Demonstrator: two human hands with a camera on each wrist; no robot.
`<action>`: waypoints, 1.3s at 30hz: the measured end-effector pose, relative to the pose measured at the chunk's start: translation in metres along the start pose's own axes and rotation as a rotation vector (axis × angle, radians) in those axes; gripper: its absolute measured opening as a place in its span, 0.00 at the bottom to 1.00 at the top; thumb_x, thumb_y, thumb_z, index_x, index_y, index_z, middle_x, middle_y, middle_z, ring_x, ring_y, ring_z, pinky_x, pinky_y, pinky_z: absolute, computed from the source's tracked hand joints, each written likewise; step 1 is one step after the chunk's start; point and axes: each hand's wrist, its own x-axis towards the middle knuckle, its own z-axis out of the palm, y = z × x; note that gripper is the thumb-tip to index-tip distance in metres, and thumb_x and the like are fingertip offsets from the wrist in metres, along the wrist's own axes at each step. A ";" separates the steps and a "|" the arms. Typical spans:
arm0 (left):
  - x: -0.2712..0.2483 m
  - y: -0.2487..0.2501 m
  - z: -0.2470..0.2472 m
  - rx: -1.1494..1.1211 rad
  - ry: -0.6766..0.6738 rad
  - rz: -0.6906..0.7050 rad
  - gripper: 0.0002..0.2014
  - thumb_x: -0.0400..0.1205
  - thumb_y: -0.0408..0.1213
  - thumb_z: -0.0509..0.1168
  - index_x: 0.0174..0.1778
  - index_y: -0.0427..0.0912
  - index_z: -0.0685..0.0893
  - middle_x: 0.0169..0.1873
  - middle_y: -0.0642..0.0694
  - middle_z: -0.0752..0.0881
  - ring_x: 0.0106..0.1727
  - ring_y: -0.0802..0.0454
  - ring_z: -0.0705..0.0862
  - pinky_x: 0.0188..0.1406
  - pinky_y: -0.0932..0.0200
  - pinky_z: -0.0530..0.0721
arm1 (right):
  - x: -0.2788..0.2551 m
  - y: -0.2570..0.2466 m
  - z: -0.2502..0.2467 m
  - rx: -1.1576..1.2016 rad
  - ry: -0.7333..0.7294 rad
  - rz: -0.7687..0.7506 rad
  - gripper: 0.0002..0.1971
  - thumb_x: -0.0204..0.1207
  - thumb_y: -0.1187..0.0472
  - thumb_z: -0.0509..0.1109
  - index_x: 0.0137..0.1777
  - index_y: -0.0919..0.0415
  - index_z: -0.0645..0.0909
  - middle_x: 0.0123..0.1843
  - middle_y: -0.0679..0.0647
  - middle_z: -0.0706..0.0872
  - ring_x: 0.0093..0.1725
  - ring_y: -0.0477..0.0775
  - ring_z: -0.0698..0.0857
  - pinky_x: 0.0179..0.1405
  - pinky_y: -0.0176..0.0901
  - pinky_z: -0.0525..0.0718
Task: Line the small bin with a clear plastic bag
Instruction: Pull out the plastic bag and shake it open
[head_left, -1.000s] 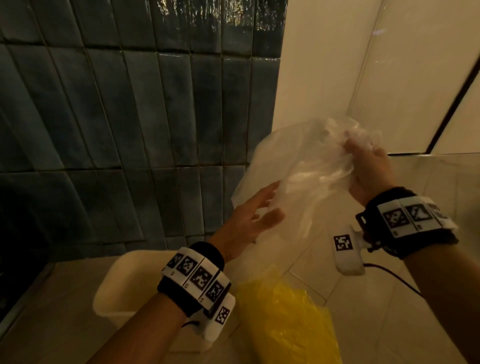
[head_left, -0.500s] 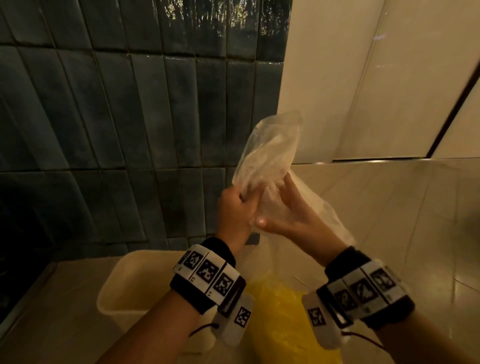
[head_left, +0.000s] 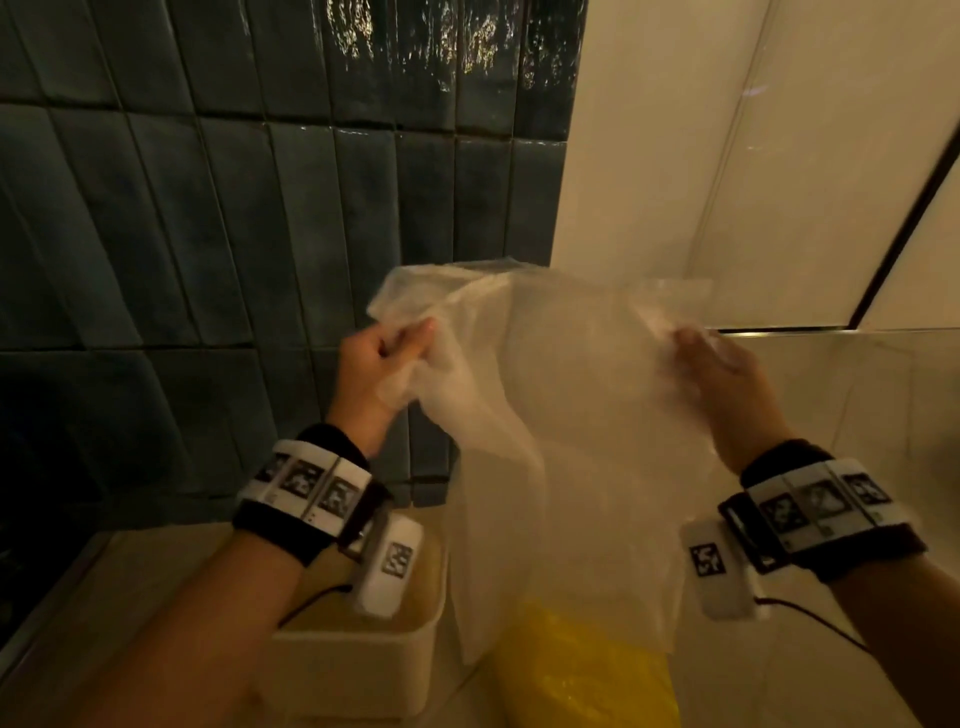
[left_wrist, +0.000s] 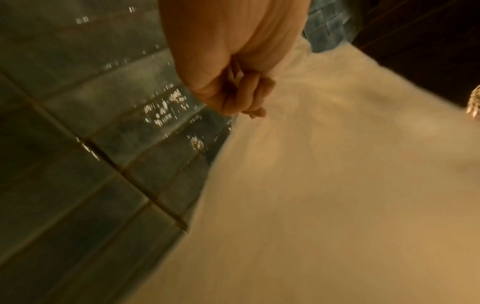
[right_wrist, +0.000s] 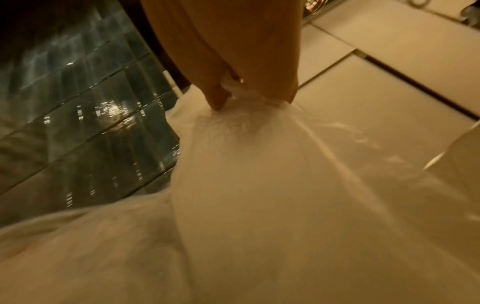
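Note:
I hold a clear plastic bag (head_left: 561, 415) spread in the air between both hands, above the floor. My left hand (head_left: 384, 358) grips its bunched upper left edge with curled fingers (left_wrist: 249, 98). My right hand (head_left: 711, 364) pinches the upper right edge (right_wrist: 228, 96), partly veiled by the film. The bag (right_wrist: 259, 195) hangs down and fills much of both wrist views. The small cream bin (head_left: 358, 660) stands on the floor at the lower left, below my left wrist, its inside mostly hidden by my forearm.
A crumpled yellow plastic bag (head_left: 582, 670) lies on the floor right of the bin. Dark blue wall tiles (head_left: 208, 260) rise behind the bin, and pale wall panels (head_left: 727, 156) stand to the right. Beige floor tiles (head_left: 857, 405) spread to the right.
My hands, close together half a second ago, have moved apart, and the bag is now stretched wide between them. The right hand swung out to the right.

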 end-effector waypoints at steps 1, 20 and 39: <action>0.010 0.002 -0.010 0.012 -0.001 0.003 0.05 0.79 0.39 0.67 0.42 0.43 0.86 0.37 0.45 0.86 0.37 0.57 0.85 0.42 0.54 0.86 | 0.007 0.001 -0.010 -0.026 0.051 0.008 0.14 0.75 0.43 0.63 0.38 0.52 0.79 0.32 0.48 0.77 0.25 0.39 0.76 0.27 0.34 0.76; 0.046 0.018 -0.057 0.135 0.021 -0.125 0.17 0.80 0.52 0.64 0.44 0.40 0.86 0.36 0.45 0.86 0.38 0.52 0.85 0.41 0.58 0.83 | 0.035 0.017 0.000 -0.301 0.110 0.060 0.33 0.74 0.53 0.71 0.77 0.53 0.61 0.76 0.61 0.69 0.70 0.57 0.73 0.67 0.50 0.72; 0.027 0.035 -0.032 0.220 -0.133 -0.072 0.18 0.83 0.54 0.56 0.40 0.47 0.85 0.34 0.52 0.87 0.39 0.59 0.85 0.40 0.65 0.79 | -0.003 -0.044 0.109 -0.441 -0.254 -0.582 0.09 0.76 0.55 0.70 0.49 0.59 0.85 0.46 0.50 0.85 0.45 0.47 0.82 0.46 0.33 0.78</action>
